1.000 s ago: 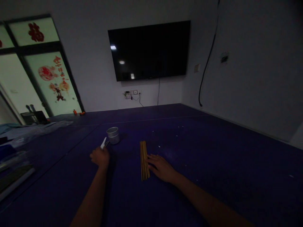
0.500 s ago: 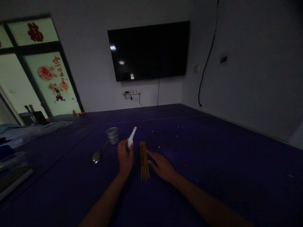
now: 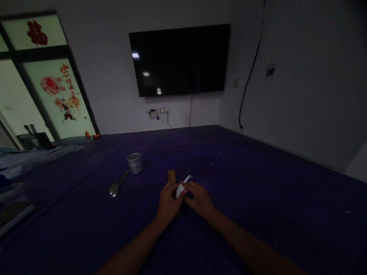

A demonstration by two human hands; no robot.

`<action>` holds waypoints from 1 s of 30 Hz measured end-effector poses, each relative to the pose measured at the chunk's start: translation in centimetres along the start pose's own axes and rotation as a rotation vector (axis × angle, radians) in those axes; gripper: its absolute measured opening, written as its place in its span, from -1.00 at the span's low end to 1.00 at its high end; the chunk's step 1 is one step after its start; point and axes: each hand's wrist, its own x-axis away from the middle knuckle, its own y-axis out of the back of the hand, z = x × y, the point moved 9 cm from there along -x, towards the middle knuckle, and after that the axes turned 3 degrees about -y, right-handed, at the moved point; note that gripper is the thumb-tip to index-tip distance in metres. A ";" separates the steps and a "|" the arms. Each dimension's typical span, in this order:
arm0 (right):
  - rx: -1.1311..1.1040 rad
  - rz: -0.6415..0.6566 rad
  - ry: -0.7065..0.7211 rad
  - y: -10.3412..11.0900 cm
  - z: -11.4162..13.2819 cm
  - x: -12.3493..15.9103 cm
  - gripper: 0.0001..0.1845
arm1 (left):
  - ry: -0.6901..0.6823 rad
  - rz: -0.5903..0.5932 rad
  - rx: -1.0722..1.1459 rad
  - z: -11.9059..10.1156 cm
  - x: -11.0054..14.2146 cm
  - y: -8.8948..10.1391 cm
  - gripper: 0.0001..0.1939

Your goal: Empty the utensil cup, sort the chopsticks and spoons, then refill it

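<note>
Grip, both hands: left hand point(image 3: 168, 200) and right hand point(image 3: 200, 198) meet at bench centre, fingers of each curled around one white spoon point(image 3: 181, 188). Spoon: smooth, glossy, ceramic-looking; bowl end between the two hands, slim handle slanting up and away to the right. Which hand bears the weight cannot be told in the dim light.

Forearms: bare, entering from the lower edge, converging in a V toward the spoon, palms turned inward and down.

Chopsticks point(image 3: 171, 176): bundle of straight, tan, wooden-looking sticks, lying flat directly under the hands; only the far ends show, the near part covered by the left hand.

Bench point(image 3: 258, 198): broad, flat, dark blue-purple matte surface with small pale specks.

Metal spoon point(image 3: 118, 184): shiny, lying flat to the left, well apart from the hands, handle pointing toward the cup.

Metal cup point(image 3: 135, 163): short, cylindrical, dull silver, upright, just beyond the metal spoon's handle.

Clutter point(image 3: 17, 172): pale sheeting and dark items at the far left edge, indistinct.

Television point(image 3: 179, 59): black, rectangular, wall-mounted, cables hanging below.

Glazed door point(image 3: 57, 95): red paper decorations, far left.
</note>
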 end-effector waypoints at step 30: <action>0.205 0.256 -0.290 -1.3 -3.1 -0.4 -0.57 | 0.168 0.373 -0.767 3.9 0.5 -1.5 -0.58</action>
